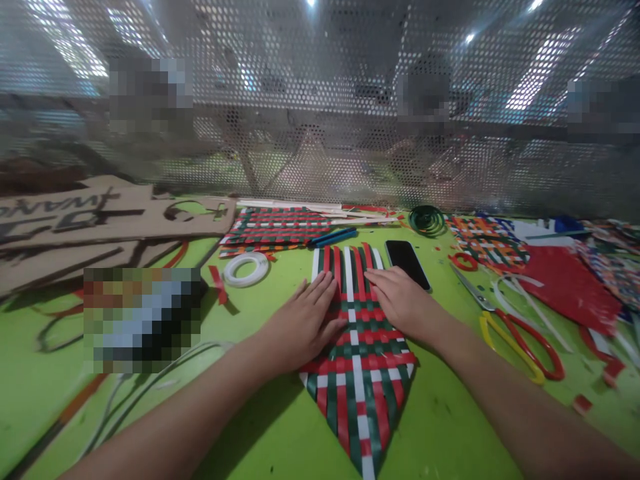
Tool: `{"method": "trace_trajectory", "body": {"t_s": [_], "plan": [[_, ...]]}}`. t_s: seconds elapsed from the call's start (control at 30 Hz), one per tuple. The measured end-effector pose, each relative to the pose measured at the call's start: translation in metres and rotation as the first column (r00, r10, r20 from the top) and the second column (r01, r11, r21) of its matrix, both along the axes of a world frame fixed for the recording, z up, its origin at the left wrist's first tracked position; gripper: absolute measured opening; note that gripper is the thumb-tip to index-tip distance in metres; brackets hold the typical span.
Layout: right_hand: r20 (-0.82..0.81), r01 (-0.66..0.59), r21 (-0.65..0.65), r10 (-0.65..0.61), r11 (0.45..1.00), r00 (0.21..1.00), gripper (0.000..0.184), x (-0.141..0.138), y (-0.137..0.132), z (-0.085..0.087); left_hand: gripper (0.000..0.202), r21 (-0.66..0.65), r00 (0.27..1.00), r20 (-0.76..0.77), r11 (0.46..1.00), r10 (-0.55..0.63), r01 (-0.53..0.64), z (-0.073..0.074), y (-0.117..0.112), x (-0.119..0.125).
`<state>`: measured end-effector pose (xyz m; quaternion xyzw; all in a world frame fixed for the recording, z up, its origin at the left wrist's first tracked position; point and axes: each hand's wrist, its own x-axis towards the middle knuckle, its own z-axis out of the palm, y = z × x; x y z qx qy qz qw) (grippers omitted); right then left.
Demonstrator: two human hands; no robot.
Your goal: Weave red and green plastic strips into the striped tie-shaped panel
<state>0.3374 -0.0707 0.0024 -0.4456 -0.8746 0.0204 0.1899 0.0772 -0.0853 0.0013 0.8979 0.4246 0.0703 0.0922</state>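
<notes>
A woven piece of red, green and white strips lies flat on the green table, its pointed end towards me and loose strip ends at the far side. My left hand rests on its left part with the fingers stretched out over the strips. On the right edge lies my right hand, fingers extended and touching the weave near the loose ends. Neither hand grips anything. Parts of the weave under both hands are hidden. Just beyond my right hand is a black phone.
Scissors with red and yellow handles lie at right, beside a red sheet. A roll of white tape, blue pens and another woven piece lie beyond. Cardboard stands left; a perforated metal screen borders the back.
</notes>
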Motion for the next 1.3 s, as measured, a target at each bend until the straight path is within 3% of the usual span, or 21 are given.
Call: {"method": "trace_trajectory", "body": {"t_s": [0.3,0.53,0.6,0.7,0.8,0.87,0.93,1.13,1.3], "plan": [[-0.083,0.004,0.037,0.000,0.999,0.997,0.042,0.004,-0.007,0.009,0.070,0.022,0.996,0.082,0.999,0.024,-0.026,0.008,0.002,-0.001],[-0.075,0.080,0.123,-0.071,0.989,0.995,0.036,0.023,-0.003,0.020,0.059,0.107,0.958,0.233,0.974,0.169,-0.198,0.014,0.016,-0.011],[-0.081,0.160,0.197,-0.147,0.967,0.986,0.033,0.042,0.005,0.023,0.056,0.160,0.919,0.299,0.936,0.258,-0.314,0.019,0.026,-0.023],[-0.058,0.354,0.286,-0.353,0.890,0.934,0.032,0.083,0.019,0.028,0.046,0.233,0.813,0.419,0.817,0.405,-0.527,0.026,0.042,-0.044],[0.036,0.618,0.207,-0.638,0.758,0.770,0.032,0.131,0.028,0.031,0.040,0.234,0.752,0.449,0.749,0.482,-0.619,0.027,0.053,-0.056],[0.113,0.750,0.094,-0.755,0.655,0.646,0.034,0.158,0.030,0.029,0.040,0.212,0.770,0.409,0.770,0.490,-0.602,0.023,0.056,-0.057],[0.161,0.784,0.054,-0.780,0.618,0.604,0.032,0.174,0.031,0.024,0.041,0.196,0.795,0.367,0.795,0.483,-0.574,0.018,0.057,-0.054],[0.240,0.752,-0.014,-0.727,0.660,0.643,0.025,0.174,0.037,0.003,0.041,0.180,0.822,0.330,0.824,0.464,-0.538,0.010,0.055,-0.046],[0.237,0.737,0.010,-0.718,0.675,0.655,0.032,0.165,0.036,0.007,0.040,0.185,0.848,0.318,0.849,0.425,-0.494,0.010,0.053,-0.044]]}}
